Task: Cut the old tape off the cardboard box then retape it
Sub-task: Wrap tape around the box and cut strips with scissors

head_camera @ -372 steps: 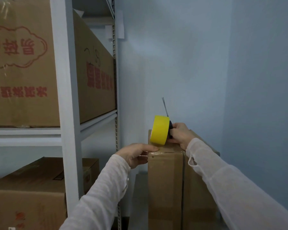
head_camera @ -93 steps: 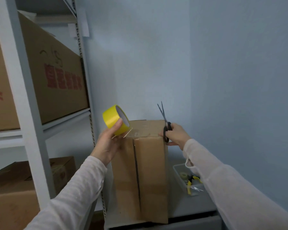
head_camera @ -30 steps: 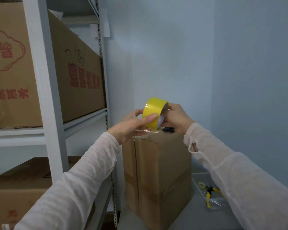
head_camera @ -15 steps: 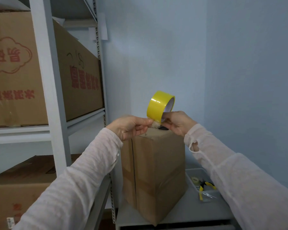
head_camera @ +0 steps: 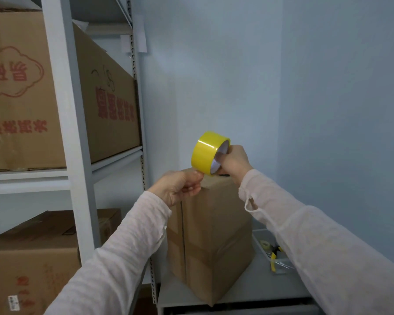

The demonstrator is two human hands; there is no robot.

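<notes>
Keeping the pull taut and straight is advised: at centre frame the roll (head_camera: pixel 205 153) is gripped by the right hand (head_camera: pixel 236 161), its end pinched by the left hand (head_camera: pixel 180 187), just above the box (head_camera: pixel 214 235).

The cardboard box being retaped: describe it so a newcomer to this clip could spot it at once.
Right of the shelving rack sits a grey tabletop. The cardboard box stands upright on it, just under the yellow tape roll that the right hand holds. Unlike the red-printed boxes on the rack, it is tall, narrow and plain.
</notes>
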